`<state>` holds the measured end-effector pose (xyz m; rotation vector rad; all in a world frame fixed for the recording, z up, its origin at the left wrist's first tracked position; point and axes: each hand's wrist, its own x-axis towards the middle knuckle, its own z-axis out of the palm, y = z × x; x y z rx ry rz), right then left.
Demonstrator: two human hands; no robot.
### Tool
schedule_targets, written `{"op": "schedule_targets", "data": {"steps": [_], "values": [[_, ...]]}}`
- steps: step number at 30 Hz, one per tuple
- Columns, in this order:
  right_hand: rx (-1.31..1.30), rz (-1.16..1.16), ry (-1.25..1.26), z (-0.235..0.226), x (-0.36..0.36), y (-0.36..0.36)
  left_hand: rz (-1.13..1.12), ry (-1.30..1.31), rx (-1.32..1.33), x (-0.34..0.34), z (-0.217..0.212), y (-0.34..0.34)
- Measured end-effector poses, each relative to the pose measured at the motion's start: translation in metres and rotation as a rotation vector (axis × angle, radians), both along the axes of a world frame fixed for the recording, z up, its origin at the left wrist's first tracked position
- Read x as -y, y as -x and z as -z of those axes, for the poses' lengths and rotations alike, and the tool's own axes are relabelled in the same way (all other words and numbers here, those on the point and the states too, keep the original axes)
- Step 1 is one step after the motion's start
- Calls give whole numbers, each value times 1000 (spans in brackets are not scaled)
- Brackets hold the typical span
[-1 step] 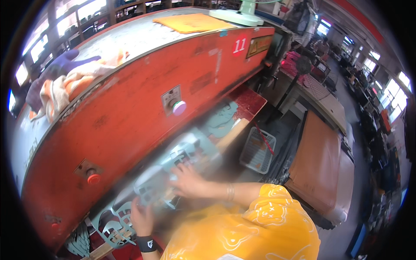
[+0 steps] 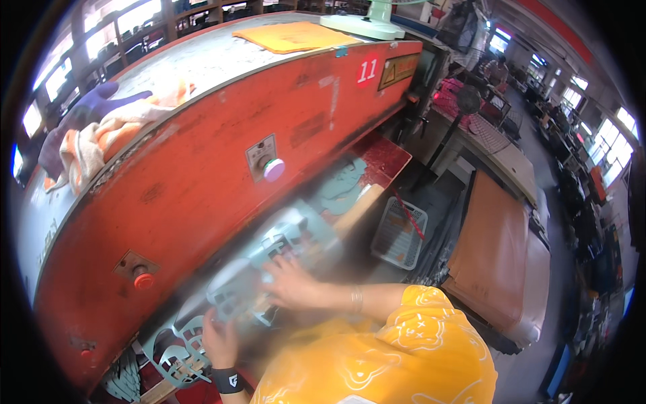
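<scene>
A pale blue-green sheet with cut-out openings (image 2: 301, 232) stretches along the front of a red pressing machine (image 2: 202, 182). It is blurred in places. My right hand (image 2: 293, 281) grips its near edge around the middle, fingers bent over the material. Farther left, my left hand (image 2: 221, 342), with a black band at the wrist, pinches the sheet's edge between thumb and fingers. Left of that hand hangs a lattice-like part of the same colour (image 2: 176, 353), full of holes. Blur hides the exact fingertip contact of both hands.
More blue-green pieces (image 2: 343, 187) lie on the red bed's far right end. Gloves (image 2: 101, 131) and a yellow sheet (image 2: 293, 36) rest on the machine. A red knob (image 2: 142, 279) juts from its front. To the right stand a white basket (image 2: 402, 232) and stacked brown sheets (image 2: 488, 236).
The whole view has shifted very slightly. Both hands and the blue-green sheet keep nearly the same places.
</scene>
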<state>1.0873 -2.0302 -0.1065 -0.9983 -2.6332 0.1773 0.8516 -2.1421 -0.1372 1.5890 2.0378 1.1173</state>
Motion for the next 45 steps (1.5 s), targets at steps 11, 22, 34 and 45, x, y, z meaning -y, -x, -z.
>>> {"op": "schedule_targets", "data": {"steps": [11,22,34,45], "values": [[9,-62,54,3,17,-15,-14,10,-50,5,20,-11],[-148,-54,204,-40,-3,37,132,220,-173,87,-13,-49],[-25,164,134,-5,14,94,-19,-311,239,-29,-8,-23],[-437,140,237,5,8,80,155,-233,162,-29,-1,-19]]}}
